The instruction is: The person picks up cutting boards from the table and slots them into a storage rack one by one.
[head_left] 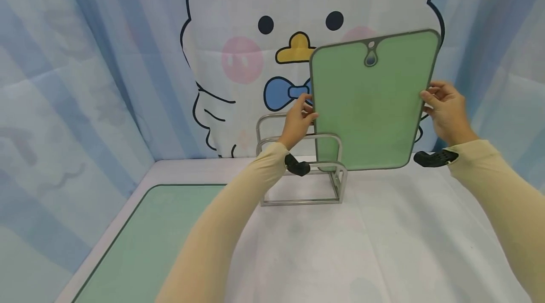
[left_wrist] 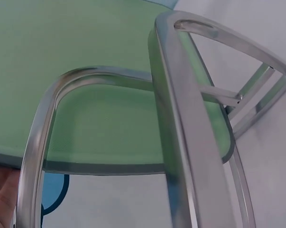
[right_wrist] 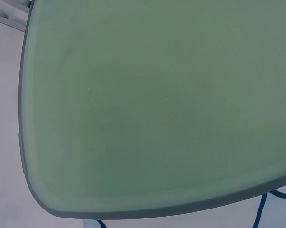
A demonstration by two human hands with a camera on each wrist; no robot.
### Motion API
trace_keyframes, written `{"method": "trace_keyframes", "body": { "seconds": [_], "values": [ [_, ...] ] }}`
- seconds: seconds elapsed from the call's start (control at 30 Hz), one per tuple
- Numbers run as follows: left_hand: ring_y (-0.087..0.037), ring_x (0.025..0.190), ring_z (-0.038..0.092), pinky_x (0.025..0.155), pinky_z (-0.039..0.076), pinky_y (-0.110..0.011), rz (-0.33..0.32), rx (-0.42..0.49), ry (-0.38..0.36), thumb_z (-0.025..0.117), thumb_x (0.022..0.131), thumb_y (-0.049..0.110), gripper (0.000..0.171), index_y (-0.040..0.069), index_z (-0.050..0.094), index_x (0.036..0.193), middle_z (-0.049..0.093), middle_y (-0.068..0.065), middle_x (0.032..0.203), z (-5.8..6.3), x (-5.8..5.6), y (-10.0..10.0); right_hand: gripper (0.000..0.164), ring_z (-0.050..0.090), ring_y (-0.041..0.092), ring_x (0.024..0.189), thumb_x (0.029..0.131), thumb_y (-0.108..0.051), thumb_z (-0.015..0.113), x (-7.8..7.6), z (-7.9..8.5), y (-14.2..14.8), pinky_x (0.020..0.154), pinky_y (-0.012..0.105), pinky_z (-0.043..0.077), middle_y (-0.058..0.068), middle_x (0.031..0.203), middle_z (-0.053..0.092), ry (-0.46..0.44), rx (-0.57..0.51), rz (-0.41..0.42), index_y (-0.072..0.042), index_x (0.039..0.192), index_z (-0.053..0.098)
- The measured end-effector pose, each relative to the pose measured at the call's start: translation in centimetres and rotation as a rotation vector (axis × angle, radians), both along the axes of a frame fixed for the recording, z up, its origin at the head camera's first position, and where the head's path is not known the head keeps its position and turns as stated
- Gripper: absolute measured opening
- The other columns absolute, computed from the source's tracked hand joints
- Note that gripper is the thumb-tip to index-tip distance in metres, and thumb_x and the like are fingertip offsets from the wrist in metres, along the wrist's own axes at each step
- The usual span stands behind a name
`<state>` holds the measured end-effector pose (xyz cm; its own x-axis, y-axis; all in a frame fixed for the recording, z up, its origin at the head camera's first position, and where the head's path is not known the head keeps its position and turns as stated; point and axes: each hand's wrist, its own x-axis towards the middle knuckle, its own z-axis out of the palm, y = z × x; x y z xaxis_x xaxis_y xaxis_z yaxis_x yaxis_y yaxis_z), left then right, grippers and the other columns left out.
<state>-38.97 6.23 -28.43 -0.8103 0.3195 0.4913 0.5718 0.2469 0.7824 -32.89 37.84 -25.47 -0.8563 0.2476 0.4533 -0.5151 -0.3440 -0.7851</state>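
A green cutting board point(head_left: 374, 104) with a grey rim and a teardrop hanging hole stands upright, leaning slightly to the right. My left hand point(head_left: 298, 121) pinches its left edge, thumb in front. On the opposite edge, my right hand point(head_left: 447, 109) grips with the thumb on the near face and the fingers partly hidden behind. The board's lower left corner sits between the bars of a metal rack point(head_left: 298, 203), while the rest extends past the rack's right side. In the left wrist view, rack bars point(left_wrist: 190, 142) cross in front of the board point(left_wrist: 105, 128).
A green mat point(head_left: 162, 232) with a dark border lies on the left of the white-covered table point(head_left: 323, 255). Behind stands a curtain point(head_left: 238, 5) printed with a cartoon chick. Black devices point(head_left: 297, 166) are strapped at both wrists.
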Motion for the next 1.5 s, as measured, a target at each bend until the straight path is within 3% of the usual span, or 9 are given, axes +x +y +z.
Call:
{"method": "trace_keyframes", "body": {
  "seconds": [0.27,0.47,0.63,0.9,1.2,1.5],
  "values": [
    [-0.028,0.094,0.066,0.077,0.056,-0.021,-0.017,0.022,-0.028,0.058,0.092,0.007,0.039,0.006,0.048,0.130,0.057,-0.017,0.101,-0.3,-0.3,-0.5,0.012,0.061,0.010,0.068,0.084,0.002,0.063,0.0,-0.2,0.0,0.057,0.021,0.047,0.000,0.080,0.062,-0.027,0.051,-0.002,-0.006,0.092,0.066],
    [-0.032,0.098,0.064,0.080,0.057,-0.025,-0.050,0.126,-0.100,0.061,0.089,0.003,0.036,0.000,0.052,0.124,0.058,-0.020,0.105,0.0,-0.1,-0.9,0.014,0.064,0.011,0.070,0.084,0.002,0.064,0.1,0.0,0.4,0.057,0.021,0.052,0.000,0.080,0.067,-0.037,0.101,0.014,-0.006,0.094,0.069],
    [-0.031,0.095,0.063,0.079,0.057,-0.027,-0.065,0.166,-0.154,0.061,0.088,0.002,0.034,0.000,0.055,0.122,0.058,-0.018,0.104,0.4,0.0,-1.0,0.018,0.066,0.010,0.072,0.084,0.001,0.065,0.6,0.1,1.3,0.059,0.023,0.056,-0.001,0.082,0.071,-0.114,0.154,0.043,-0.008,0.097,0.073],
    [-0.022,0.086,0.062,0.079,0.057,-0.028,-0.076,0.167,-0.164,0.061,0.089,0.002,0.030,0.002,0.056,0.118,0.058,-0.015,0.103,0.5,-0.3,-1.1,0.026,0.069,0.010,0.075,0.085,0.002,0.063,1.0,0.5,2.3,0.059,0.027,0.058,-0.004,0.088,0.074,-0.240,0.223,0.115,-0.014,0.101,0.074],
    [-0.019,0.084,0.060,0.082,0.057,-0.033,-0.057,0.197,-0.198,0.061,0.089,0.002,0.032,0.003,0.055,0.120,0.057,-0.012,0.100,0.1,-0.9,-2.1,0.021,0.068,0.005,0.077,0.084,-0.007,0.068,0.9,0.5,1.5,0.062,0.023,0.057,-0.010,0.089,0.071,-0.259,0.447,0.070,-0.020,0.099,0.073],
    [-0.022,0.088,0.061,0.083,0.057,-0.033,-0.064,0.196,-0.200,0.061,0.089,0.002,0.034,0.003,0.055,0.123,0.057,-0.013,0.101,0.2,-0.7,-2.8,0.019,0.068,0.005,0.074,0.082,-0.007,0.070,0.5,0.2,1.0,0.060,0.023,0.057,-0.010,0.085,0.071,-0.272,0.421,0.053,-0.021,0.095,0.075]
  ]
}}
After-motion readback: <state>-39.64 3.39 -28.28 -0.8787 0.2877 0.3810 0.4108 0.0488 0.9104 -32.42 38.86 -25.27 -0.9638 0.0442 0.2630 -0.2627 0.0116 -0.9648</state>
